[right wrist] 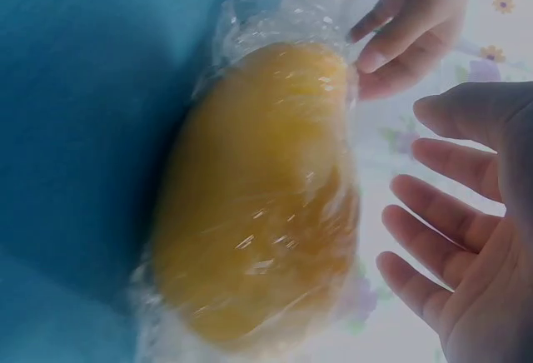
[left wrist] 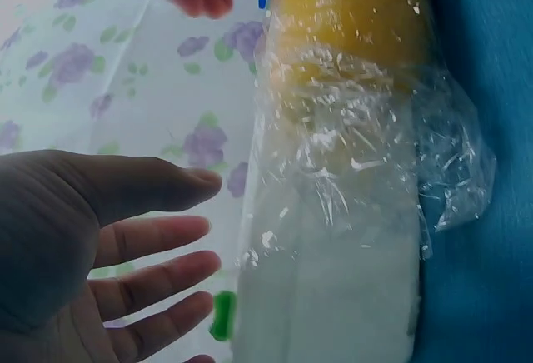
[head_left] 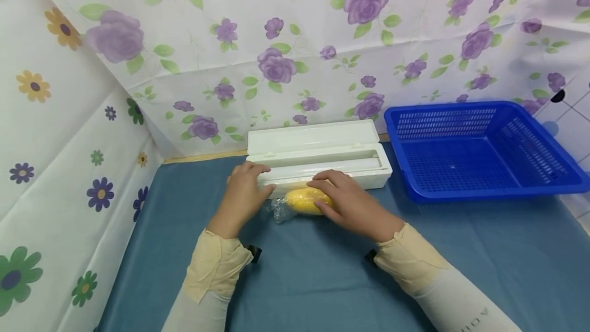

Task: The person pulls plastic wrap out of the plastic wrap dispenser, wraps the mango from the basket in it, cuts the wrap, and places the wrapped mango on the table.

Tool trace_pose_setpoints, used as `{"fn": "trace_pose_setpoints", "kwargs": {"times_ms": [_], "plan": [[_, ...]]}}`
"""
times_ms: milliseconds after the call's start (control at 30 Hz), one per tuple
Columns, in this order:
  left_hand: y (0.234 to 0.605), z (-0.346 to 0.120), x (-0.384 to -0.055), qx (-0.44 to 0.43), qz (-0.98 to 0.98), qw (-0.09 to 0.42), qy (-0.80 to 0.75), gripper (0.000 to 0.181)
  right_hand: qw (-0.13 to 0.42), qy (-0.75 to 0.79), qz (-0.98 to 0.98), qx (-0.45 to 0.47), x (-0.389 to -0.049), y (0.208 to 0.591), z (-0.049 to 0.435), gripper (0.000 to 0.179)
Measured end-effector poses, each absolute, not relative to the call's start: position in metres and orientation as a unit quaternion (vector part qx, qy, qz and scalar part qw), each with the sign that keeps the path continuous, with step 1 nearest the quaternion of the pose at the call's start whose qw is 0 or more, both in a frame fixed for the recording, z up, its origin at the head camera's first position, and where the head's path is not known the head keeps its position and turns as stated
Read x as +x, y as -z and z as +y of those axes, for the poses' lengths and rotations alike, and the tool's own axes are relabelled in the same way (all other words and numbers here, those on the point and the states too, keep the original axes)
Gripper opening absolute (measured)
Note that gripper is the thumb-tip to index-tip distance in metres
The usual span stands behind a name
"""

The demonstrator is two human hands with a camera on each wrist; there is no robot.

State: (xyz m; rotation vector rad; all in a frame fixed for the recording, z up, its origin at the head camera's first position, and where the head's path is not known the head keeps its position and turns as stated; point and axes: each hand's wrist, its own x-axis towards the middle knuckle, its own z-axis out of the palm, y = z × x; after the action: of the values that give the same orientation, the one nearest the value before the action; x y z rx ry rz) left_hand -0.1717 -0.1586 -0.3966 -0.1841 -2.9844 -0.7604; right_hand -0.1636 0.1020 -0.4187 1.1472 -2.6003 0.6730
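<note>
A yellow mango (head_left: pixel 308 201) wrapped in clear cling film lies on the blue cloth, against the front of a long white cling film box (head_left: pixel 375 178). The box's lid stands up at the back, and a white roll (head_left: pixel 322 167) shows inside. Loose film (left wrist: pixel 350 155) bunches out past the mango's left end. My left hand (head_left: pixel 244 191) hovers by the box's left end, fingers spread and holding nothing. Over the mango's right end is my right hand (head_left: pixel 348 201); in the right wrist view its fingers (right wrist: pixel 433 213) are relaxed and apart from the fruit.
To the right of the box stands a blue plastic basket (head_left: pixel 410 183) with slotted walls. Floral sheeting (head_left: pixel 276 101) hangs behind the table and along its left side. A small green piece (left wrist: pixel 222 315) shows beside the box in the left wrist view.
</note>
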Motion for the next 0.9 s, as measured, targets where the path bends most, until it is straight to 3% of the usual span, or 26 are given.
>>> {"fn": "trace_pose_setpoints", "kwargs": {"times_ms": [900], "plan": [[0.431, -0.194, -0.178, -0.055, -0.942, 0.028, 0.330, 0.029, 0.010, -0.115, -0.877, 0.467, -0.185, 0.378, 0.024, 0.038]]}}
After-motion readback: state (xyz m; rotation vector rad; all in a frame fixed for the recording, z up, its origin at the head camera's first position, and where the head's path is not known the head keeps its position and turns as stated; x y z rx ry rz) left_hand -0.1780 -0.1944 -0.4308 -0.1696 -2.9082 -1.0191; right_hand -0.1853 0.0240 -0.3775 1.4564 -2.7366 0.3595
